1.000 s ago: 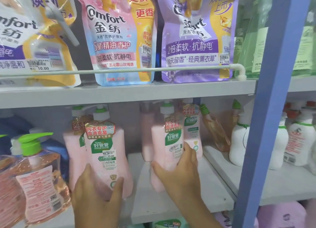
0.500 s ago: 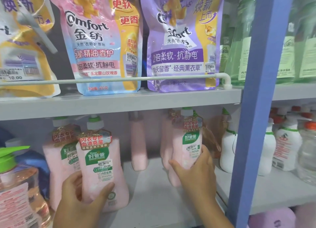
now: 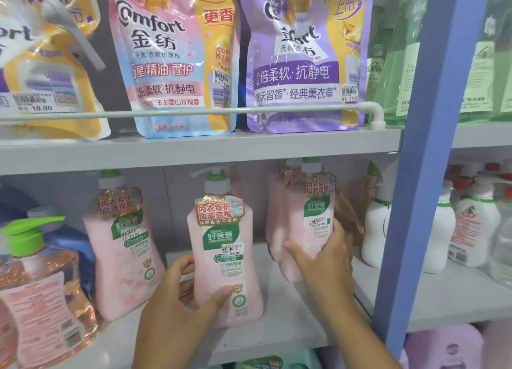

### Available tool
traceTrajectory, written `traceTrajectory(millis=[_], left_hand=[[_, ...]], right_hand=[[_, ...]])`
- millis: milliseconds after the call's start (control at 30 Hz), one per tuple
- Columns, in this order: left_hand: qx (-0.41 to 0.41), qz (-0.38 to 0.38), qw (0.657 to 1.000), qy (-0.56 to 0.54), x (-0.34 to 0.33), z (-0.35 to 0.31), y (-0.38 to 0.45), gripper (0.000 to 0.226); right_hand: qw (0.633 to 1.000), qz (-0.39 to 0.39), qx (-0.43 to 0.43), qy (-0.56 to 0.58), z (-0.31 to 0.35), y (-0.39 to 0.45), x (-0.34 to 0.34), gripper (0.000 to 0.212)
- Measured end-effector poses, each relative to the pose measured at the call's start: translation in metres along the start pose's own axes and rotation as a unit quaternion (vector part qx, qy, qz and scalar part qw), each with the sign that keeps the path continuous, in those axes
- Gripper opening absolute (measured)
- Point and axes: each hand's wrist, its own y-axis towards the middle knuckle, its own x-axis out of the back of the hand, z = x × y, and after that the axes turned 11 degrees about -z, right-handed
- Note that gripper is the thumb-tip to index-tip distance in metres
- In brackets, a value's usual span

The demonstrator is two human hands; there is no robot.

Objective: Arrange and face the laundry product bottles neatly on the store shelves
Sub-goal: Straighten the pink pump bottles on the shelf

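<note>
Several pink pump bottles with green labels stand on the grey middle shelf (image 3: pixel 277 338). My left hand (image 3: pixel 177 299) grips the centre pink bottle (image 3: pixel 224 258) low down, thumb across its front, label facing out. My right hand (image 3: pixel 321 260) grips the right pink bottle (image 3: pixel 307 219) near its base; another pink bottle stands close behind it on the left. A third front pink bottle (image 3: pixel 124 252) stands free at the left, label facing out.
An orange pump bottle with a green pump (image 3: pixel 41 291) and a blue jug (image 3: pixel 74 244) stand at the left. White bottles (image 3: pixel 379 230) are at the right, beyond a blue upright post (image 3: pixel 421 175). Refill pouches (image 3: pixel 177 64) lean behind a rail on the upper shelf.
My left hand has slid the front pink bottle rightward off the bottle behind it, toward the shelf's middle. My right hand keeps its hold on the right bottle near the post.
</note>
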Motion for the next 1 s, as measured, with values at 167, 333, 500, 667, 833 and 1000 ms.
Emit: traceTrajectory(millis=[167, 333, 500, 667, 833, 1000], left_hand=[[-0.010, 0.014, 1.000, 0.018, -0.001, -0.007, -0.005, 0.064], [-0.059, 0.094, 0.994, 0.022, -0.021, -0.029, -0.015, 0.053], [-0.045, 0.113, 0.992, -0.024, -0.034, -0.029, 0.032, 0.019], [0.087, -0.020, 0.992, 0.088, -0.079, -0.002, 0.110, 0.086], [0.117, 0.023, 0.993, -0.011, -0.100, 0.019, 0.132, 0.046], [0.163, 0.176, 0.960, -0.142, -0.081, 0.031, 0.139, 0.038]], right_hand=[[0.989, -0.044, 0.024, 0.141, 0.010, -0.023, 0.031, 0.066], [0.956, 0.190, -0.006, 0.222, 0.045, -0.064, 0.036, 0.083], [0.986, 0.067, 0.017, 0.154, 0.044, -0.058, 0.050, 0.104], [0.987, 0.059, 0.012, 0.147, 0.032, -0.048, 0.062, 0.104], [0.988, 0.040, 0.028, 0.150, 0.028, -0.047, 0.060, 0.100], [0.985, 0.048, 0.031, 0.164, 0.021, -0.046, 0.059, 0.104]])
